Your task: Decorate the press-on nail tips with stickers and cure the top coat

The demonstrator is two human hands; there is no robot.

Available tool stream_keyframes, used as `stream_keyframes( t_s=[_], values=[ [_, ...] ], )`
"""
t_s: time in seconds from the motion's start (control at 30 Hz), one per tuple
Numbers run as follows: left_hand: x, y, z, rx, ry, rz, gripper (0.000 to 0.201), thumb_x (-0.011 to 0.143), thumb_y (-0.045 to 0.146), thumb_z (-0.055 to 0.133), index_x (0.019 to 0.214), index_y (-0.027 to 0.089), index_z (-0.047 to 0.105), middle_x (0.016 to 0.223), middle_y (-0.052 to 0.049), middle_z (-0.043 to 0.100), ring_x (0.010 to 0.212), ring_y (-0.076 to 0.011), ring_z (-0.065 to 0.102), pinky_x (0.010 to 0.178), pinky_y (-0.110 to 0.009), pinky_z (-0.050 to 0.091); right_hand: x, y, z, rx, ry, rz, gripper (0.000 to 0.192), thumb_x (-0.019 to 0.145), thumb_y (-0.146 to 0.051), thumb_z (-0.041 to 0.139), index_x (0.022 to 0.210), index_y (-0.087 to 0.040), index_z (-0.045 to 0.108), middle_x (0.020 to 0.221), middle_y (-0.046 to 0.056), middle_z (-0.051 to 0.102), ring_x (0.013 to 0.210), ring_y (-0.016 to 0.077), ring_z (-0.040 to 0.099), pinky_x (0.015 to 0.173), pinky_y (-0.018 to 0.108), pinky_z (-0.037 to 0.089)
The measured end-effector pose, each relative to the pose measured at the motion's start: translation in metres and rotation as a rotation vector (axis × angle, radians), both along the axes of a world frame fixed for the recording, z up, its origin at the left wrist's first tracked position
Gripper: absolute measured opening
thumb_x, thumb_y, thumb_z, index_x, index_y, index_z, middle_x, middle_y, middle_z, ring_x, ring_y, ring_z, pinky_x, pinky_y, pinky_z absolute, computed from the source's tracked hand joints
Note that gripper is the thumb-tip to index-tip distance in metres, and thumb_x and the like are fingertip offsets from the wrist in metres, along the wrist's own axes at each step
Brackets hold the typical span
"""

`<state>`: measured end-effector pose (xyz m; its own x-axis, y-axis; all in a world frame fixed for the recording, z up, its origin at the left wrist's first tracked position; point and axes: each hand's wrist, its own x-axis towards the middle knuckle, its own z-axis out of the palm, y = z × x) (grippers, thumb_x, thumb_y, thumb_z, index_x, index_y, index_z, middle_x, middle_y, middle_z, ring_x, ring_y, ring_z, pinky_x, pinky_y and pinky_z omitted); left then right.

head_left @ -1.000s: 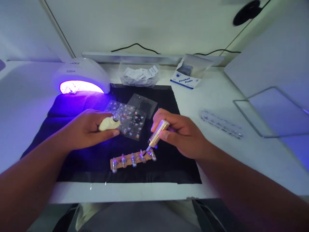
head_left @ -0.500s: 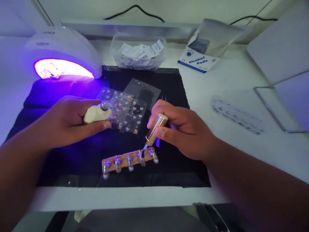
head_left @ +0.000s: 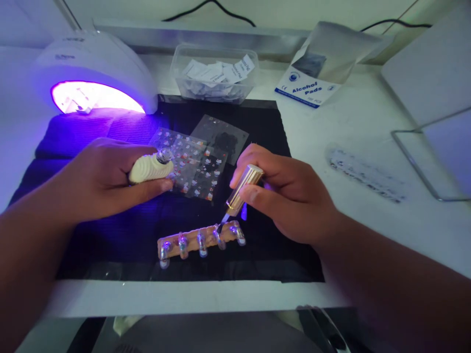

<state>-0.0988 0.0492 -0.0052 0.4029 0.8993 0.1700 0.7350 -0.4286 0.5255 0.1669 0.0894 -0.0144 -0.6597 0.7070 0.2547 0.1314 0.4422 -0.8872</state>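
Observation:
Closed around a cream nail polish bottle [head_left: 150, 168] is my left hand [head_left: 114, 179]; the bottle lies tilted with its uncapped neck toward the right. My right hand [head_left: 283, 196] pinches the gold cap of a nail polish brush [head_left: 245, 191], bristles pointing down and left. The bristle tip touches or nearly touches the fourth nail from the left on a tan strip [head_left: 191, 241]. Several decorated false nails [head_left: 202, 243] stand across that strip, overhanging its near edge. A slim purple-lit tool [head_left: 244, 212] shows partly behind my right hand.
A glowing nail lamp [head_left: 99, 73] stands at the back left. Sticker sheets [head_left: 195, 164] lie on the black mat [head_left: 121, 245]. Behind are a plastic tub [head_left: 215, 90] of sachets and an alcohol pads box [head_left: 305, 90]. A clear nail tray [head_left: 364, 174] and metal-framed stand [head_left: 415, 162] are right.
The brush tip has come down from the strip's far edge onto or close to the fourth nail. My left hand still holds the bottle, and the whole view has shifted slightly.

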Motion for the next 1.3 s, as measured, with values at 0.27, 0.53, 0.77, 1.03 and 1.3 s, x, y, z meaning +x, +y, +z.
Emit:
stream_keyframes(
  t_s=[0.27,0.53,0.77,1.03,1.3],
  values=[
    [-0.0008,0.0006,-0.0015,0.021,0.032,-0.024,0.028,0.087,0.038,0.058,0.069,0.017,0.061,0.05,0.007,0.053,0.044,-0.0071,0.047,0.045,-0.018,0.033,-0.0012,-0.001,0.0024,0.083,-0.042,0.106,0.016,0.087,-0.025,0.058,0.071,-0.023,0.055,0.066,-0.001,0.053,0.069,0.0164,0.05,0.062,0.032,0.042],
    [0.0005,0.002,0.0007,0.102,0.082,-0.07,0.033,0.091,0.038,0.054,0.066,0.017,0.059,0.049,0.007,0.051,0.041,-0.0062,0.047,0.044,-0.017,0.034,-0.0006,-0.0024,0.0017,-0.02,0.038,0.021,0.014,0.087,-0.025,0.058,0.074,-0.021,0.058,0.075,0.0,0.053,0.065,0.0132,0.051,0.059,0.03,0.042],
    [-0.0029,0.0024,-0.004,0.13,0.075,-0.094,0.036,0.094,0.042,0.052,0.071,0.016,0.062,0.05,0.005,0.054,0.039,-0.0074,0.051,0.04,-0.017,0.035,-0.0013,-0.0027,0.002,0.086,-0.025,-0.027,0.014,0.086,-0.023,0.058,0.073,-0.02,0.056,0.07,-0.001,0.051,0.065,0.0133,0.05,0.061,0.03,0.041],
    [-0.0028,0.002,-0.0024,0.101,0.05,-0.1,0.034,0.093,0.041,0.053,0.069,0.018,0.059,0.052,0.005,0.053,0.041,-0.0079,0.049,0.042,-0.018,0.036,0.0004,0.0014,0.002,0.074,0.011,0.136,0.012,0.086,-0.02,0.057,0.074,-0.02,0.057,0.068,-0.002,0.052,0.068,0.0131,0.05,0.061,0.028,0.042],
    [-0.0026,-0.0023,-0.0048,0.06,-0.009,-0.064,0.027,0.091,0.038,0.056,0.073,0.019,0.062,0.053,0.005,0.055,0.043,-0.0088,0.052,0.043,-0.018,0.038,0.0036,0.0051,-0.0032,-0.022,0.078,0.093,0.013,0.087,-0.023,0.056,0.075,-0.019,0.058,0.075,-0.001,0.053,0.066,0.0114,0.051,0.062,0.028,0.043]
  ],
)
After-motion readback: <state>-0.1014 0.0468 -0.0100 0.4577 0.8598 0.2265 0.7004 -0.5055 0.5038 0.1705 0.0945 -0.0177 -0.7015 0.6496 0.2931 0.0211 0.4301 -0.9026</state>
